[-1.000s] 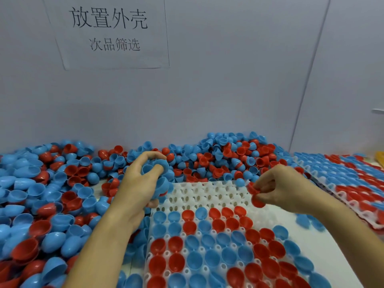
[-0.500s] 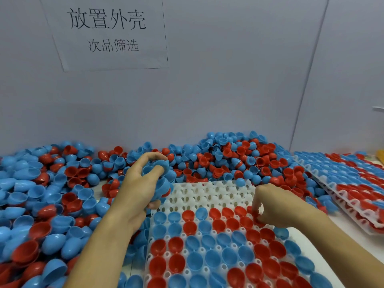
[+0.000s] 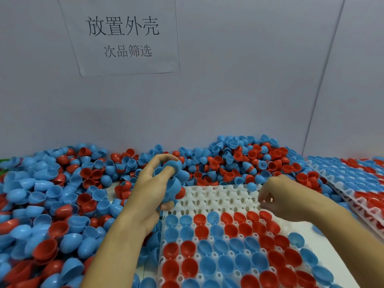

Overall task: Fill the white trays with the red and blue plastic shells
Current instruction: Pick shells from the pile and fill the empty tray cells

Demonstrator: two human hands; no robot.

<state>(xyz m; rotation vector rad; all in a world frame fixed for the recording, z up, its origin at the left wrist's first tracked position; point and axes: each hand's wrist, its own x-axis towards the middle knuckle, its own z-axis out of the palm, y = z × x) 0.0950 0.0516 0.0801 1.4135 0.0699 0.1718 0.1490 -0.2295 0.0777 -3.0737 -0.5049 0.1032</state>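
Thin plastic shells [image 3: 52, 206]: light, stiff, slick, best pinched at rims. Heaped left of and behind tray [image 3: 216, 196]. Left hand [image 3: 151, 190] fingers clamped on blue stack [image 3: 174, 179] at tray's far-left corner; right hand [image 3: 276, 196] curled above empty rows, contents unclear.

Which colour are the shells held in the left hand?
Mostly blue shells in the left hand, one red below; head view.

White tray [image 3: 218, 196], red and blue shells [image 3: 239, 246] in diagonal bands, white sign [image 3: 124, 38] with black characters
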